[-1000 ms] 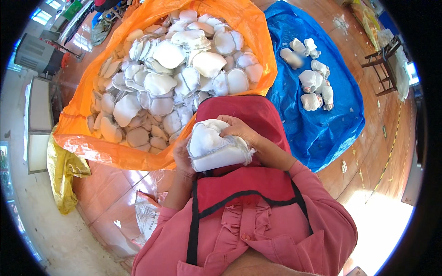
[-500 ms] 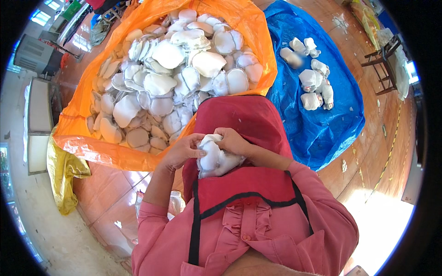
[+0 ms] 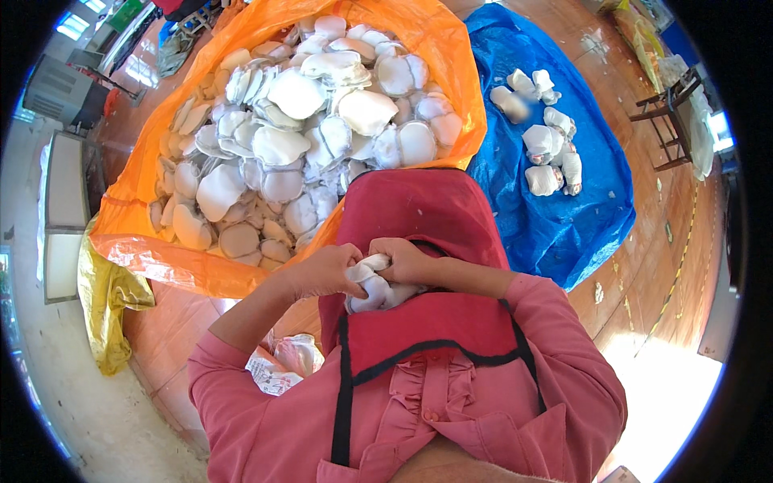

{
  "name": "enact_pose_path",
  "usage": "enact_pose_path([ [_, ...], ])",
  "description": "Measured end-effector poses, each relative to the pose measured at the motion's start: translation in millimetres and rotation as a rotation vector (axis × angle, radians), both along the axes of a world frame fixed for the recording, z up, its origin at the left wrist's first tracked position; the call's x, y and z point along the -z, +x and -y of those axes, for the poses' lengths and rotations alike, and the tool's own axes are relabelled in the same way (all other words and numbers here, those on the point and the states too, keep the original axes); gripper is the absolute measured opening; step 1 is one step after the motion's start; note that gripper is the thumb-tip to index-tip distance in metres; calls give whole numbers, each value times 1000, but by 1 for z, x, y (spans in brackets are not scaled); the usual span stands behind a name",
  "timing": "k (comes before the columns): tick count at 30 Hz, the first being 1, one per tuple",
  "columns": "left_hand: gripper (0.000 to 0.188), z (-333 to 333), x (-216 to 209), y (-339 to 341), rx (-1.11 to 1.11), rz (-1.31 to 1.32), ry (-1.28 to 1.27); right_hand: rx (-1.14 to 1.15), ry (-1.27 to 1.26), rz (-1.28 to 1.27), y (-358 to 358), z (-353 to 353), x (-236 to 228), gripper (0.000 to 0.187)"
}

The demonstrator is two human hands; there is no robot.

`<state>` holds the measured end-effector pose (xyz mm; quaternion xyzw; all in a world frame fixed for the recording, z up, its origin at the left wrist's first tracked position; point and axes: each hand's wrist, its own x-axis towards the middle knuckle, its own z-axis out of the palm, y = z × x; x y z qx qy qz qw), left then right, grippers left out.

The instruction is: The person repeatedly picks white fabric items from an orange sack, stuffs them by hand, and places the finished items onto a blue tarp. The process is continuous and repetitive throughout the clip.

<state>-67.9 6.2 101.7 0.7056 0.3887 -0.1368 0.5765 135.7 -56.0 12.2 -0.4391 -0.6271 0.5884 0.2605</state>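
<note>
My left hand (image 3: 326, 270) and my right hand (image 3: 405, 259) meet over my lap on a red apron (image 3: 419, 217). Both squeeze a crumpled white cloth bundle (image 3: 372, 290) between them, fingers closed around it. Right in front of my knees lies a big orange sheet (image 3: 161, 262) heaped with several white padded pieces (image 3: 298, 137). To the right, a blue tarp (image 3: 564, 217) carries a few rolled white bundles (image 3: 547, 145).
A yellow bag (image 3: 109, 302) lies at the orange sheet's left corner. A clear plastic bag with white items (image 3: 282, 362) sits by my left thigh. A dark wooden chair (image 3: 672, 121) stands at the far right on the reddish tiled floor (image 3: 652, 274).
The white piece was held up wide a second ago; both hands have since pressed it down into a small tight bundle on my lap.
</note>
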Motion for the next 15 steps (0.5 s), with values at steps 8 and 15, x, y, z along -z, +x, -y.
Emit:
enact_pose_path([
  [8, 53, 8, 0, -1, -15, -59, 92, -218, -145, -124, 16, -7, -18, 39],
  [15, 37, 29, 6, -3, -171, 11, 282, -134, 183, 38, 2, -5, -6, 33],
])
